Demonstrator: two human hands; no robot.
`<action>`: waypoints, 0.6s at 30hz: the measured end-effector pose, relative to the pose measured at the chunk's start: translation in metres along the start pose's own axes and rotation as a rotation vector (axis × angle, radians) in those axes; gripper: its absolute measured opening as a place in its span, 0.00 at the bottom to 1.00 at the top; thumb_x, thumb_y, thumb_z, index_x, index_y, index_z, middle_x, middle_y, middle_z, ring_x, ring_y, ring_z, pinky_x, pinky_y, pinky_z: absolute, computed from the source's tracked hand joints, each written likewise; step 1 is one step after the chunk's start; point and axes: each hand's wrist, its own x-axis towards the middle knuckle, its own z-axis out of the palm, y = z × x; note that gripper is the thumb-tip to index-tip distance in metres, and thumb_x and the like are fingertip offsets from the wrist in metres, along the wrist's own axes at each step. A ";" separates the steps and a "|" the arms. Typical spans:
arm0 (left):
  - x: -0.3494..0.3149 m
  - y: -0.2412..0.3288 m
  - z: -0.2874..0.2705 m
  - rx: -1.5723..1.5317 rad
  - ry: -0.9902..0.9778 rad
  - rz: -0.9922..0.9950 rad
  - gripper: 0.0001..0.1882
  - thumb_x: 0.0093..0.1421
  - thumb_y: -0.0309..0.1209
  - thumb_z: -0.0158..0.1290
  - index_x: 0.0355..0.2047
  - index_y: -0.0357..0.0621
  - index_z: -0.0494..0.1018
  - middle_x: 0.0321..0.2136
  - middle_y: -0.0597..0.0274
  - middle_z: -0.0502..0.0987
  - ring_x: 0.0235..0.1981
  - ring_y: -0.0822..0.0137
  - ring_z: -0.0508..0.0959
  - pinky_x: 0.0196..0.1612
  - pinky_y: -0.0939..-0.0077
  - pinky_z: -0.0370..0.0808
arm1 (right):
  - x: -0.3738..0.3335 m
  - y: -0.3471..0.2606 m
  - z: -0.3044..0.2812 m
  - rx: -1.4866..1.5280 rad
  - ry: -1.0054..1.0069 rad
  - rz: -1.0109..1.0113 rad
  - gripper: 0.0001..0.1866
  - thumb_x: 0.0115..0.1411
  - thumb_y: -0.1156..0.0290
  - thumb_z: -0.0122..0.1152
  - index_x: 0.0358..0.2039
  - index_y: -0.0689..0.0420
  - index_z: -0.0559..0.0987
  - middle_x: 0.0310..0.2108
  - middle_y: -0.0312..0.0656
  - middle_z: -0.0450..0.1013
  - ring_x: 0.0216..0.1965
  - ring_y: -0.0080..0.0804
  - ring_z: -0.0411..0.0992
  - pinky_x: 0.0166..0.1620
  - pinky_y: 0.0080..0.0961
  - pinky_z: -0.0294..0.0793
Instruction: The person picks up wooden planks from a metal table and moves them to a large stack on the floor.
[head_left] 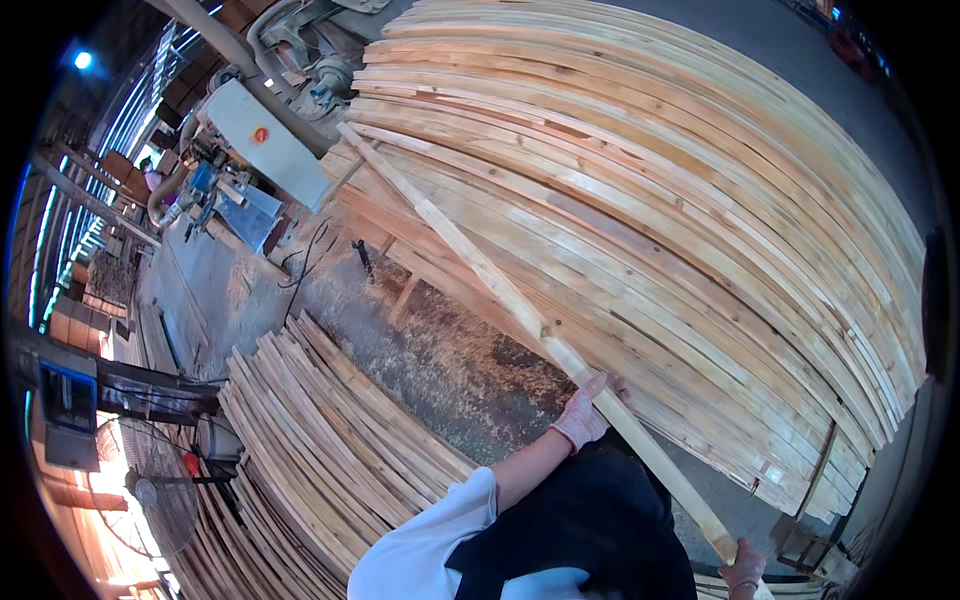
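A long, pale wooden board (480,262) runs slantwise from the upper left down to the lower right in front of me. My left hand (584,412), in a light knitted glove with pinkish marks, is closed around the board's edge near its middle. Close to the near end, at the lower right, my right hand (742,570) grips the same board; part of that hand is out of sight at the picture's lower edge. The board's far end lies over the near side of a wide stack of wooden boards (640,200).
More boards lie in a pile (330,430) to my left. Sawdust (470,350) covers the floor between the stacks. A machine with a pale panel (265,140) stands at the far left, with cables by it. A fan (165,500) is at the lower left.
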 end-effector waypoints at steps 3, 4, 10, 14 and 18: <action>-0.019 0.005 -0.012 -0.049 -0.042 0.008 0.16 0.61 0.41 0.56 0.42 0.44 0.71 0.31 0.61 0.73 0.36 0.55 0.75 0.45 0.51 0.77 | -0.019 0.010 0.030 -0.033 -0.216 0.097 0.36 0.47 0.48 0.67 0.54 0.49 0.71 0.47 0.48 0.74 0.51 0.48 0.72 0.48 0.43 0.75; -0.025 0.006 -0.019 -0.067 -0.052 0.005 0.16 0.61 0.40 0.56 0.42 0.44 0.71 0.30 0.61 0.73 0.35 0.55 0.75 0.45 0.51 0.77 | -0.022 0.008 0.038 -0.086 -0.342 0.127 0.38 0.54 0.45 0.61 0.62 0.48 0.68 0.54 0.49 0.72 0.56 0.48 0.70 0.50 0.44 0.75; -0.059 0.012 -0.062 -0.051 -0.046 0.064 0.15 0.65 0.42 0.51 0.42 0.44 0.73 0.31 0.61 0.75 0.39 0.55 0.76 0.51 0.49 0.74 | -0.016 -0.004 0.067 0.031 -0.186 0.042 0.40 0.48 0.46 0.65 0.62 0.44 0.68 0.53 0.46 0.73 0.53 0.48 0.72 0.55 0.41 0.71; -0.079 0.000 -0.076 -0.078 -0.078 0.138 0.14 0.62 0.40 0.55 0.41 0.43 0.74 0.31 0.58 0.75 0.39 0.52 0.76 0.51 0.47 0.74 | 0.012 0.007 0.071 0.057 -0.161 0.041 0.39 0.50 0.48 0.63 0.63 0.44 0.67 0.55 0.46 0.73 0.54 0.46 0.72 0.56 0.41 0.71; -0.083 -0.004 -0.084 -0.139 -0.067 0.237 0.12 0.61 0.38 0.56 0.39 0.44 0.74 0.31 0.56 0.75 0.38 0.53 0.76 0.48 0.48 0.75 | 0.053 0.012 0.060 -0.052 -0.077 -0.101 0.38 0.51 0.49 0.63 0.63 0.45 0.67 0.53 0.48 0.73 0.53 0.46 0.72 0.55 0.41 0.72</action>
